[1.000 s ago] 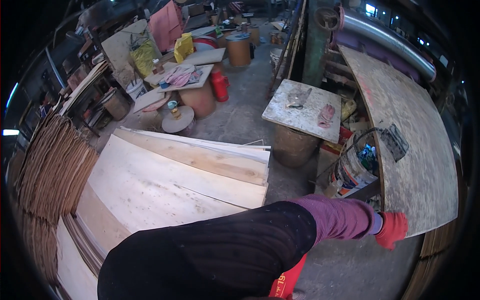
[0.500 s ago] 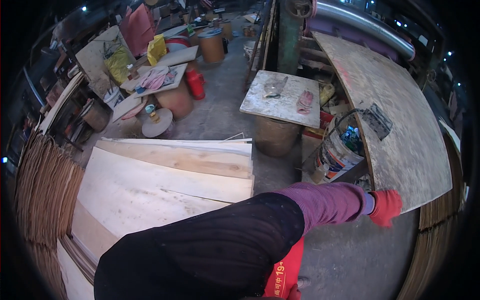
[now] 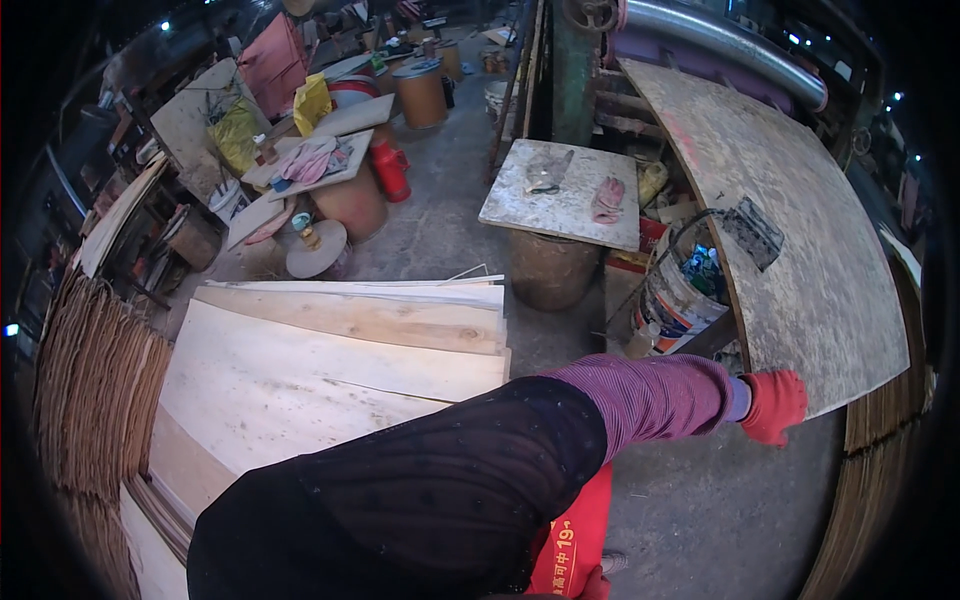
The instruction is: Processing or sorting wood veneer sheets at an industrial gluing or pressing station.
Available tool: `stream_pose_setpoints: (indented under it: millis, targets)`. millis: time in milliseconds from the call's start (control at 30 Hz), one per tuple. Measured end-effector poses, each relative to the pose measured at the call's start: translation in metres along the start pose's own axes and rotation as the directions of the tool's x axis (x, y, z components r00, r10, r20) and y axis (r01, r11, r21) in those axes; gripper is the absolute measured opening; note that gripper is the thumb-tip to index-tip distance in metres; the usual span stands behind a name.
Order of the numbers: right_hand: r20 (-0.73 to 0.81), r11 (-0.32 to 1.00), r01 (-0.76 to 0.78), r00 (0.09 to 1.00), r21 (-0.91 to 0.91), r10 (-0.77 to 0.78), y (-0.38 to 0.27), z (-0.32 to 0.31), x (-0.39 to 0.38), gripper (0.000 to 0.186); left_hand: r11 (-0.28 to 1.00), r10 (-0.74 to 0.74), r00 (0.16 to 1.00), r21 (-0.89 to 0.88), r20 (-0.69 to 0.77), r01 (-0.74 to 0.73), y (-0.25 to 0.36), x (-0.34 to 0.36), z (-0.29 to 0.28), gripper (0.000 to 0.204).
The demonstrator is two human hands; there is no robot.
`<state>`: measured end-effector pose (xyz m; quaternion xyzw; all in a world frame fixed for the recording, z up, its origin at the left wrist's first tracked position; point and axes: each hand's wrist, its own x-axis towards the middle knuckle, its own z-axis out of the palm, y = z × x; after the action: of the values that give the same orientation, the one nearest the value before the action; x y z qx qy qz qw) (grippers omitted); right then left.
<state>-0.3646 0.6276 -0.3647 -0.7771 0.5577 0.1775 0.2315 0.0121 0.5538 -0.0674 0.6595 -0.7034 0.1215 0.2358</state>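
My left arm (image 3: 650, 410), in a black upper sleeve and a purple striped cuff, stretches across to the right. At its end my left hand (image 3: 773, 405), in a red glove, is closed at the near corner of a large, stained wooden board (image 3: 820, 260). Its fingers look curled at the board's edge; their tips are hidden. Only a bit of my right hand (image 3: 597, 585), also red-gloved, shows at the lower edge beside a red apron (image 3: 585, 520); its fingers are mostly cut off.
Pale veneer sheets (image 3: 330, 370) lie stacked at the left, beside upright brown veneer (image 3: 95, 380). A dirty bucket (image 3: 680, 300) stands against the board's left edge. Beyond is a board-topped drum (image 3: 555, 270). A metal roller (image 3: 730, 45) crosses the back right; more veneer (image 3: 870, 480) stands at right.
The view has shifted slightly. My left hand is still at the board's corner, and its arm sits a little higher in the picture. Nothing else has visibly moved.
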Motion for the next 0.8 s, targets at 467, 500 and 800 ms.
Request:
stream_pose_setpoints:
  millis: [467,500,800]
  targets:
    - [0.014,1.000,-0.005,1.000,-0.006,0.005,-0.005,-0.004,0.000,0.069,1.000,-0.010,1.000,0.016,-0.012,0.010,-0.006,-0.005,0.002,0.050]
    - [0.013,1.000,-0.011,1.000,-0.002,0.011,-0.002,-0.004,0.000,0.069,1.000,-0.009,1.000,0.019,-0.005,0.009,-0.004,-0.004,0.001,0.050]
    - [0.044,0.997,-0.058,0.997,0.042,0.056,0.012,-0.010,-0.005,0.070,1.000,-0.007,1.000,-0.007,-0.001,0.007,0.000,-0.001,-0.001,0.052]
